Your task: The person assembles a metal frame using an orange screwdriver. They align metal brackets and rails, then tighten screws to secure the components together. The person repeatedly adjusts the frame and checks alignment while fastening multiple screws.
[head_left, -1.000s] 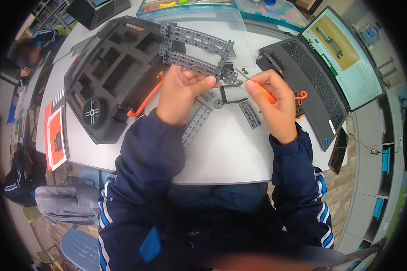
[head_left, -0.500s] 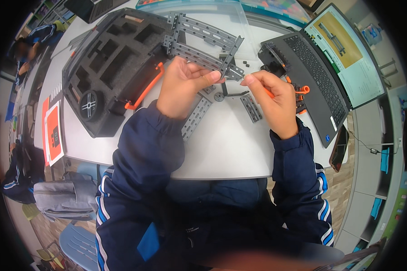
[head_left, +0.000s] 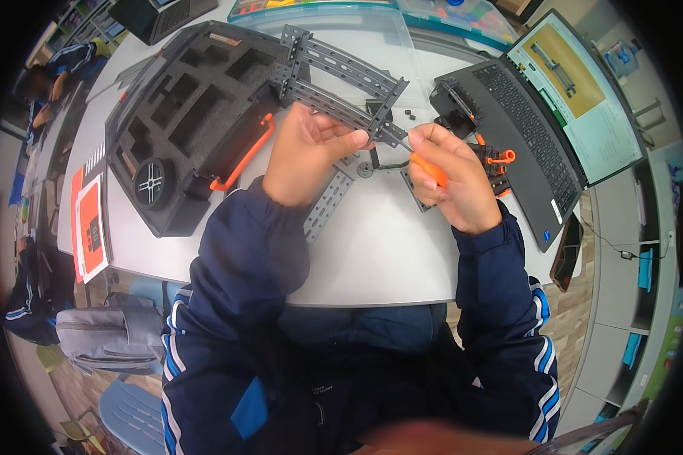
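Observation:
A rectangular frame of grey perforated beams (head_left: 349,68) is raised over the table, its near right corner pinched by my left hand (head_left: 305,152). Closed around an orange-handled screwdriver (head_left: 430,168), my right hand (head_left: 457,171) points its thin shaft toward that corner. Whether the tip touches a screw is too small to tell. Beneath my hands lie a grey perforated plate (head_left: 328,205), a small round grey part (head_left: 365,170) and another grey plate (head_left: 416,189), partly covered by my right hand. Tiny black pieces (head_left: 410,114) rest just beyond.
On the left stands a black foam-lined case (head_left: 159,216) with an orange handle and a black wheel (head_left: 152,180). An open laptop (head_left: 535,129) takes up the right side, black and orange parts (head_left: 499,158) beside it. Clear plastic boxes (head_left: 455,23) sit at the back.
My right hand has turned and shifted slightly, showing more of the orange handle and the shaft. The frame stays in my left hand, almost where it was.

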Motion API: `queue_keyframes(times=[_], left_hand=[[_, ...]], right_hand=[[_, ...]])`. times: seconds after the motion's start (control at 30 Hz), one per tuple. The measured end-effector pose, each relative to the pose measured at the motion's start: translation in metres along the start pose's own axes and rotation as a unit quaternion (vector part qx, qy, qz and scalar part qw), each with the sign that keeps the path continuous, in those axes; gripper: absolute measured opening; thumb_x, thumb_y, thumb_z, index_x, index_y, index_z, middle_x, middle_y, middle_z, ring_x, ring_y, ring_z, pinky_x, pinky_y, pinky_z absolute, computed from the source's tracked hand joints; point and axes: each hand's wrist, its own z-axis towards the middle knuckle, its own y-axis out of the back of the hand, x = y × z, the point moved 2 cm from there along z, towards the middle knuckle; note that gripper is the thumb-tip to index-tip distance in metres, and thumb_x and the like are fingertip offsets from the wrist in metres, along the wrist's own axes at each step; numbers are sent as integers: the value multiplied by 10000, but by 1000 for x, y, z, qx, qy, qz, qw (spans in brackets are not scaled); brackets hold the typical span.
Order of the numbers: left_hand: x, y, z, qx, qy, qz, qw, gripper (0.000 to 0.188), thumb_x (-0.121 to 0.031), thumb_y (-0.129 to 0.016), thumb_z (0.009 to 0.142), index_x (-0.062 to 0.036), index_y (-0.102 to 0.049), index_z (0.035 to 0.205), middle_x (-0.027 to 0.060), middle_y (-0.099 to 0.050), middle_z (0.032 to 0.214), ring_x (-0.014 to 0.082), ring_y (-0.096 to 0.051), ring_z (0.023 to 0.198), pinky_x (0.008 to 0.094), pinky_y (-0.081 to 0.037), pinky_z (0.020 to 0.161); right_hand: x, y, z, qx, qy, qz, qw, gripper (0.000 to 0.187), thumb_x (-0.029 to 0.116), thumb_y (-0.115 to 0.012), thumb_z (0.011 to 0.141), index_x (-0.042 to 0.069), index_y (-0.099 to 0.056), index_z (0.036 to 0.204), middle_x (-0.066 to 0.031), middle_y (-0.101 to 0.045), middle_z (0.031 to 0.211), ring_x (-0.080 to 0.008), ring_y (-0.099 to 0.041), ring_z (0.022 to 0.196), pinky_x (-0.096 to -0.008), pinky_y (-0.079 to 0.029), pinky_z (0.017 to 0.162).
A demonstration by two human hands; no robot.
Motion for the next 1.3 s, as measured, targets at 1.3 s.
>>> queue_keyframes(times=[1.3], left_hand=[[0, 4, 1, -69, -28, -7, 997, 315, 65, -625, 824, 57, -465, 1095, 170, -641, 1041, 205, -644, 927, 354, -537, 858]], right_hand=[[-2, -2, -3, -135, 291, -406, 856, 216, 45, -619, 881, -1, -507, 1060, -51, -584, 859, -86, -534, 763, -210, -436, 683]])
